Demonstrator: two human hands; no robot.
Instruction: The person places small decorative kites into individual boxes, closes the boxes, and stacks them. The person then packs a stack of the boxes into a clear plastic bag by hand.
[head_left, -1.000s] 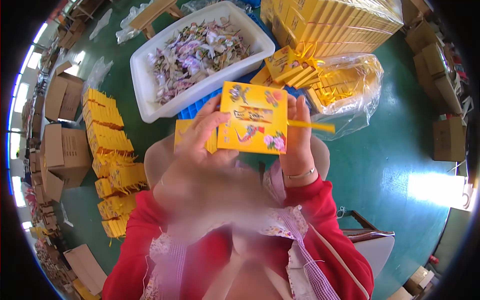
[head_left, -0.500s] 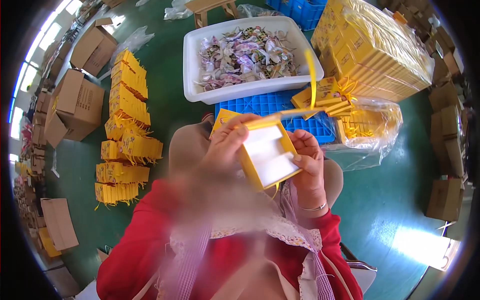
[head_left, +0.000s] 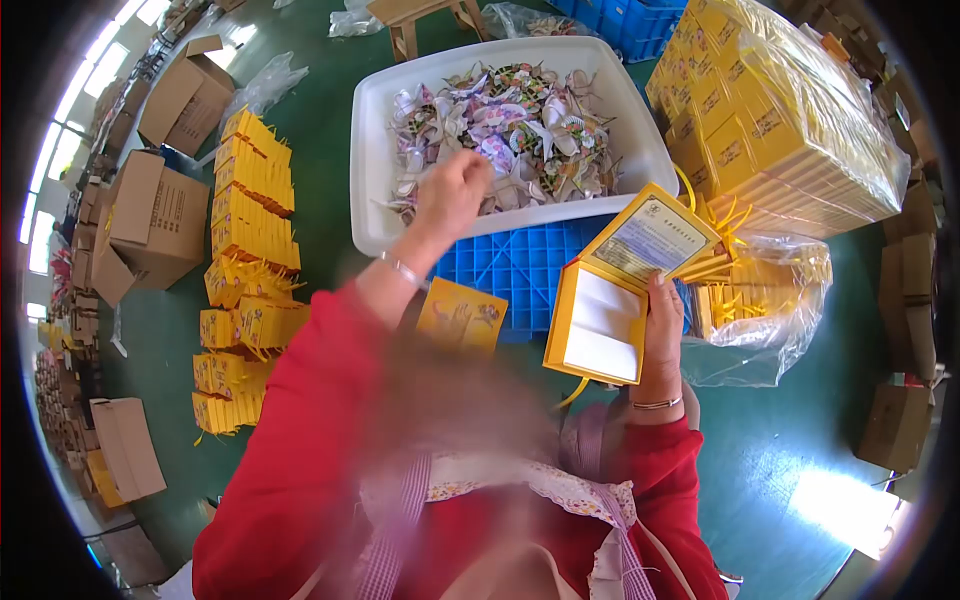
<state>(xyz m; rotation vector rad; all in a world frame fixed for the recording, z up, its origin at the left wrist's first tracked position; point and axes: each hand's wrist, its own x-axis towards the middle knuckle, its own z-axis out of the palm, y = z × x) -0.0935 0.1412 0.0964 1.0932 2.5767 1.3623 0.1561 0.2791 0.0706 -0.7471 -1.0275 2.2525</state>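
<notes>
My right hand (head_left: 660,330) grips a yellow gift box (head_left: 562,325) by its right side. Its hinged lid stands open, with a printed panel inside, a white insert below and a yellow ribbon at the lower edge. Over the near part of a white plastic tub (head_left: 362,215), my left hand (head_left: 455,195) has its fingers curled together among small patterned pieces (head_left: 545,130) in purple, white and green. Whatever those fingers hold, if anything, is hidden. Another yellow box (head_left: 460,312) lies shut below the tub, between my arms.
Under the tub is a blue plastic crate (head_left: 510,275). Stacks of yellow boxes (head_left: 255,225) stand on the floor at left, near brown cartons (head_left: 160,225). A plastic-wrapped pile of yellow boxes (head_left: 770,120) rises at right, above a bagged carton (head_left: 765,310) of ribboned boxes.
My left hand has let go of the gift box and moved up and forward into the tub. My right hand has carried the box slightly right, its lid now tipped back to show the print.
</notes>
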